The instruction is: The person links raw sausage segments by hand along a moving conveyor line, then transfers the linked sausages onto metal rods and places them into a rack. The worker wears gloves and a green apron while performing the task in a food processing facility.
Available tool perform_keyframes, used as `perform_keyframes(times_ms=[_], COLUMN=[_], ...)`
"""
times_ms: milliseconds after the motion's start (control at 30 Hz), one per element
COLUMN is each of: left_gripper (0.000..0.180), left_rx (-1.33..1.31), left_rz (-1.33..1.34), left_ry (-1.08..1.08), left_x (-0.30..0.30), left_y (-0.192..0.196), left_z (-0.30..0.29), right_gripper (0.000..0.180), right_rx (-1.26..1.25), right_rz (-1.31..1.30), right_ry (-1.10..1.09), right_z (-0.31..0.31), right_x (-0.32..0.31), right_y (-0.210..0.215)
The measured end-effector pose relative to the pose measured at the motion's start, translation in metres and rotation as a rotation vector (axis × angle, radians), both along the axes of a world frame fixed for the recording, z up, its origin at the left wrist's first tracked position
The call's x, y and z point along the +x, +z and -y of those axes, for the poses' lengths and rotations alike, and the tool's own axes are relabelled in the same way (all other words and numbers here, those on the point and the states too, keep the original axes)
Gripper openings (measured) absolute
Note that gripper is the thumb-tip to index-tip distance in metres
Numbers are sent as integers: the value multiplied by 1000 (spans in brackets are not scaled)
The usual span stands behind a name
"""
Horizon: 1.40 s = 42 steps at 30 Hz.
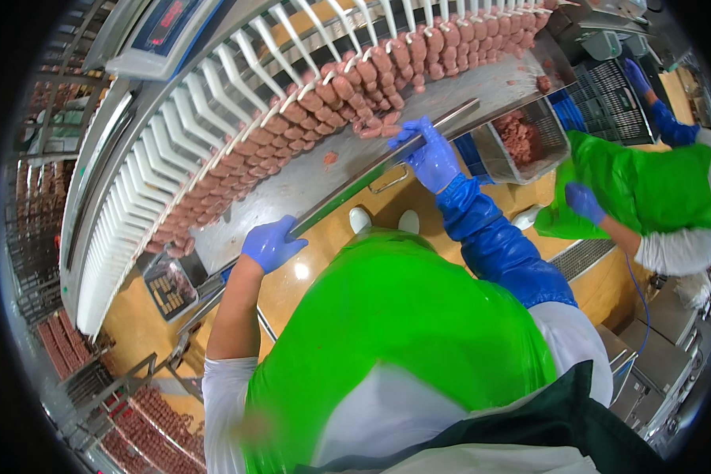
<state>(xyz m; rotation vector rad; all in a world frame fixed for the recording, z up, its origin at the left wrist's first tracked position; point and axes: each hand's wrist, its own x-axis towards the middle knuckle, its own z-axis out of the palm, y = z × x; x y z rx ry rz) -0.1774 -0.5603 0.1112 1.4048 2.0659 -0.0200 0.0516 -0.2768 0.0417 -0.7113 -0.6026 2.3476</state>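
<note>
My left hand (272,243), in a blue glove, is on the long metal rail (347,189) at the table's near side, thumb on one side and fingers on the other. Farther right along that rail lies my gloved right hand (433,158), its fingers stretched across the metal toward a short string of loose sausage links (378,126). Beyond both hands, linked raw sausages (316,110) hang in a dense curved row from white hooks (241,67). The steel tabletop (292,186) extends beneath them with small meat scraps on it.
A metal bin of minced meat (521,138) stands right of my right hand. A co-worker in a green apron (632,182) is at the far right, near a black crate (608,99). A scale (162,35) sits top left, and a small crate (170,288) lies below the row.
</note>
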Motion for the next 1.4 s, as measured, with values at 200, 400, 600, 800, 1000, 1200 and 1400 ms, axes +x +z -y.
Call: perform_keyframes(times_ms=[200, 400, 600, 800, 1000, 1200, 1400], left_gripper=[37, 25, 21, 29, 38, 49, 31], left_rx=[-126, 12, 40, -95, -167, -231, -249], left_rz=[-79, -93, -385, -406, -312, -280, -333], left_ry=[225, 522, 564, 598, 515, 545, 548], left_x=[2, 8, -34, -83, -94, -99, -111], left_y=[-18, -55, -65, -77, -98, -114, -126], left_z=[116, 228, 310, 311, 263, 218, 192], right_gripper=[29, 26, 39, 41, 40, 32, 33], right_rx=[-57, -61, 781, 1197, 963, 1005, 1123], right_rz=[-119, 20, 624, 633, 672, 576, 484], right_ry=[-157, -44, -201, -304, 60, 88, 197], right_z=[-18, -3, 14, -53, -57, -49, -57], right_x=[6, -18, -67, -122, -127, -69, -54], right_y=[13, 13, -41, -65, -59, -55, -53])
